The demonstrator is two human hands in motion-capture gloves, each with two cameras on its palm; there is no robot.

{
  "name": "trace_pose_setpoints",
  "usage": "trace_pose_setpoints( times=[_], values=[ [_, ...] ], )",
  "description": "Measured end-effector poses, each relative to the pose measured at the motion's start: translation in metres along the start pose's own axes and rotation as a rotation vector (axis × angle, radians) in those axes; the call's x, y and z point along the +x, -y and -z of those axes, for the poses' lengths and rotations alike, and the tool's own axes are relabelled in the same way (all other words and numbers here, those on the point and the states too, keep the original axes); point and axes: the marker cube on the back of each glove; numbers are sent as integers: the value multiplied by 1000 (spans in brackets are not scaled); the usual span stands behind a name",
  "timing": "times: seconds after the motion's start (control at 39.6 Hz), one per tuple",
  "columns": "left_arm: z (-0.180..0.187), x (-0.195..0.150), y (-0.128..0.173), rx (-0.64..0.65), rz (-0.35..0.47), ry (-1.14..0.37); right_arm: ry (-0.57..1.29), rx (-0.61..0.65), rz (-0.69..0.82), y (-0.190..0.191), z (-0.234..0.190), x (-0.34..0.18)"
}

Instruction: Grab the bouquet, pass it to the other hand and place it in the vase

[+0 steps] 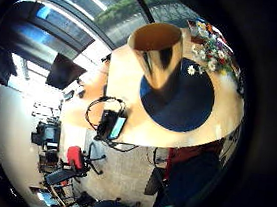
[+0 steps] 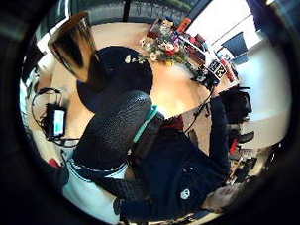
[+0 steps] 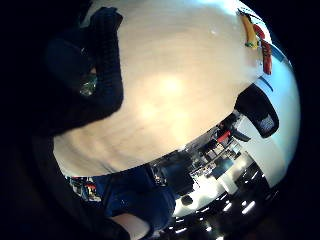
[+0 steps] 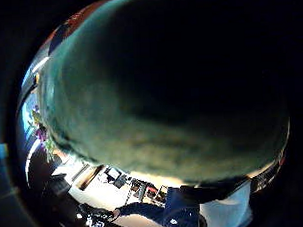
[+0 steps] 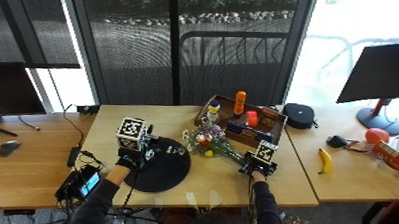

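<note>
Both hands are low: your right hand [image 5: 256, 167] at the bouquet [image 5: 208, 142] stems, left hand [image 5: 129, 160] by the vase [image 1: 156, 55]; I cannot tell either's fingers.

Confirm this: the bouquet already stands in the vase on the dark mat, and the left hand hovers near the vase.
Not quite. The bouquet lies on the table beside the dark mat, not in the vase, whose mouth is empty in the left little finger view. The left hand is near the vase.
</note>
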Motion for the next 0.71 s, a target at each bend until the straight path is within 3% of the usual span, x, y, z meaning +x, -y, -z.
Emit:
trace_pose_setpoints(
  times=[0.2,0.38,0.55,0.71],
  values=[
    [2,-2,-6,-28,9,3,10,-22,80,-8,-3,-5],
    [6,4,-9,-26,-3,-16,-13,-25,8,-9,-2,-2],
    [-7,0,-1,-13,-4,9,26,72,-11,-5,6,-7],
    [-6,0,-2,-18,2,18,9,57,-47,-6,7,-5]
  ],
)
